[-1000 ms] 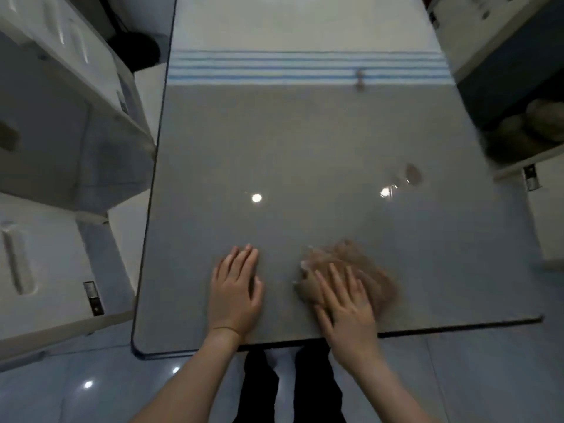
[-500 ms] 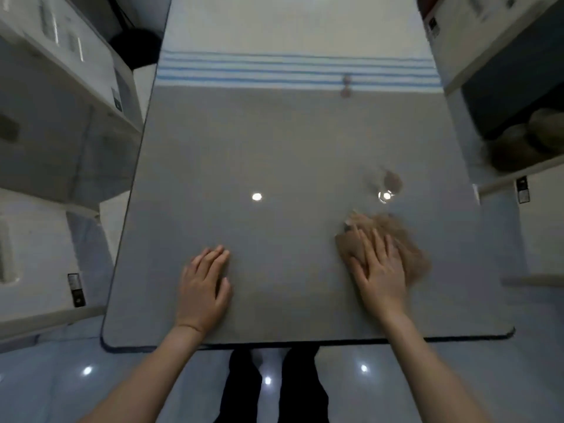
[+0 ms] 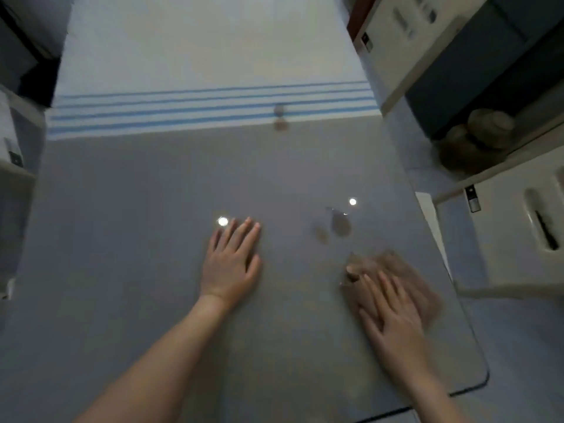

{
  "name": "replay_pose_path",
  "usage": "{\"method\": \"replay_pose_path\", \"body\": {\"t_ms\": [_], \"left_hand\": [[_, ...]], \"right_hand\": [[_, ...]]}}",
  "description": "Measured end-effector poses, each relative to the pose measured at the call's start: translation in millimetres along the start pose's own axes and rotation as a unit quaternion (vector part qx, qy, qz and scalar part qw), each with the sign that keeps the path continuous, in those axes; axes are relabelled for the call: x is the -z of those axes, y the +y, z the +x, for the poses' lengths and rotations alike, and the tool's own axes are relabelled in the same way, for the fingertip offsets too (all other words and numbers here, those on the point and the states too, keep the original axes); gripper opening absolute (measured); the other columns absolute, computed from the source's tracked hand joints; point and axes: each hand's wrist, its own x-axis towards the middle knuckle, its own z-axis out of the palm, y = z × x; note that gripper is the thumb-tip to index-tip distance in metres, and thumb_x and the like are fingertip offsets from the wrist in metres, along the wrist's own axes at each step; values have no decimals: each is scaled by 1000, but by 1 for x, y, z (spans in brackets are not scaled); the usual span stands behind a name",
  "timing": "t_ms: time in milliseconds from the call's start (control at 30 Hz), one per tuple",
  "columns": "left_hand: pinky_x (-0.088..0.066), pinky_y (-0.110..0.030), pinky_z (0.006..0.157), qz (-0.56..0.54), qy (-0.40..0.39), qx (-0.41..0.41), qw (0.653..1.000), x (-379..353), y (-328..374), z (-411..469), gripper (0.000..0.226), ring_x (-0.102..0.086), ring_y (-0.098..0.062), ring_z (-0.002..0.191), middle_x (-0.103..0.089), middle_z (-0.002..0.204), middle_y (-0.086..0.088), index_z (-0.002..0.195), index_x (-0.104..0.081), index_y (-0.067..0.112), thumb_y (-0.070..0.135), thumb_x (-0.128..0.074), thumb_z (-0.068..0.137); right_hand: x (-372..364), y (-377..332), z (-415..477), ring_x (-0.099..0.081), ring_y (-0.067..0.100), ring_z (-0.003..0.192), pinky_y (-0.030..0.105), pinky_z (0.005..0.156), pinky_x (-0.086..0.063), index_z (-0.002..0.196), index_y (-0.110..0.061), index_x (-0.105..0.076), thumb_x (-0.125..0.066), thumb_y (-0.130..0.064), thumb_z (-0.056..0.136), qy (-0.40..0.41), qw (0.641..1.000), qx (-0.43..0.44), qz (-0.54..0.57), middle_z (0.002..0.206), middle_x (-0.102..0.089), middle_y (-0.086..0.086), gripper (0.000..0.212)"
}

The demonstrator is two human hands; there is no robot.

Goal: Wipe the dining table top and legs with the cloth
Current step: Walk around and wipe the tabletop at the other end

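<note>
The dining table (image 3: 152, 239) has a glossy grey glass top that fills most of the view. A crumpled brown cloth (image 3: 406, 276) lies on it near the right edge. My right hand (image 3: 390, 312) presses flat on the cloth with straight fingers. My left hand (image 3: 232, 261) rests flat on the bare glass at the middle, fingers spread. The table legs are hidden under the top.
Two dark smudges (image 3: 335, 227) mark the glass just beyond the cloth. A white runner with blue stripes (image 3: 210, 108) covers the far end of the table. White chairs stand at the right (image 3: 518, 233) and left. A shelf with rounded objects (image 3: 482, 129) sits at upper right.
My right hand has slid the cloth over the glass to the right, close to the table's right edge. The view has shifted forward over the table, and my left hand stays flat.
</note>
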Motion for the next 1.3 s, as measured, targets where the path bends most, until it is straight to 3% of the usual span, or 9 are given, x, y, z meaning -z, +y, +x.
{"method": "replay_pose_path", "body": {"t_ms": [200, 367, 500, 567, 667, 833, 967, 1100, 1300], "left_hand": [[-23, -41, 114, -11, 12, 4, 1000, -4, 0, 5, 62, -32, -20, 139, -43, 147, 5, 141, -42, 29, 39, -42, 80], [-21, -39, 115, -20, -6, 15, 1000, 2, 3, 5, 62, -30, -17, 140, -42, 148, 6, 141, -41, 30, 36, -42, 80], [-23, -41, 115, -33, -17, 17, 999, 6, 4, 7, 62, -30, -17, 140, -41, 148, 7, 142, -40, 29, 35, -43, 80], [-24, -42, 115, -39, -21, 16, 999, 5, 6, 8, 63, -30, -16, 141, -40, 148, 9, 142, -41, 29, 34, -44, 79], [-21, -41, 116, -53, -29, 15, 998, 5, 6, 7, 64, -27, -14, 142, -36, 150, 13, 142, -40, 30, 34, -46, 78], [-21, -38, 115, -68, -27, 5, 997, 4, 3, 10, 67, -29, -13, 142, -37, 150, 12, 142, -40, 32, 34, -50, 75], [-24, -38, 113, -56, -30, -1, 998, 2, -3, 8, 70, -30, -14, 141, -37, 150, 13, 142, -40, 33, 36, -53, 73], [-32, -40, 106, -58, 5, -30, 998, 1, -5, 8, 65, -39, -17, 136, -48, 143, 7, 134, -53, 28, 35, -56, 69], [-34, -32, 101, -41, 2, -31, 999, -6, -11, 12, 48, -46, -13, 127, -54, 136, 11, 127, -59, 33, 30, -40, 82]], "right_hand": [[27, 14, 189, -21, 37, 144, 48, 117, -16, 148, -16, -35, -19, -57, 88, 96, 970, -221, 17, 157, -27, 9, 75], [-21, -116, 152, -29, 34, 143, 43, 115, -24, 147, -29, -37, -40, -45, 93, 58, 994, 90, -1, 155, -34, 2, 56], [-15, -76, 31, -25, 25, 145, 37, 112, -28, 148, -36, -33, -45, -50, 92, -48, 964, 261, -2, 154, -34, -3, 59], [-2, -24, 39, -24, 22, 146, 35, 113, -26, 148, -37, -32, -45, -52, 91, -41, 964, 261, -25, 153, -37, -3, 61], [17, 17, 118, -23, 22, 146, 36, 117, -18, 149, -37, -28, -31, -53, 96, -2, 992, 123, -24, 156, -32, -3, 55], [17, -46, 312, -31, 39, 139, 46, 113, -25, 146, -26, -38, -27, -51, 91, 86, 996, -32, -5, 151, -39, 9, 62], [-15, -147, 292, -32, 35, 141, 42, 115, -20, 146, -30, -40, -34, -46, 92, 60, 987, 147, -8, 152, -39, 3, 56], [-2, -87, 185, -21, 20, 147, 36, 116, -22, 148, -38, -31, -34, -51, 99, -45, 950, 308, -6, 157, -29, -8, 52], [39, 16, 287, -27, 28, 143, 43, 116, -22, 148, -27, -35, -21, -55, 94, 26, 998, 57, -30, 155, -34, 4, 62]]}}
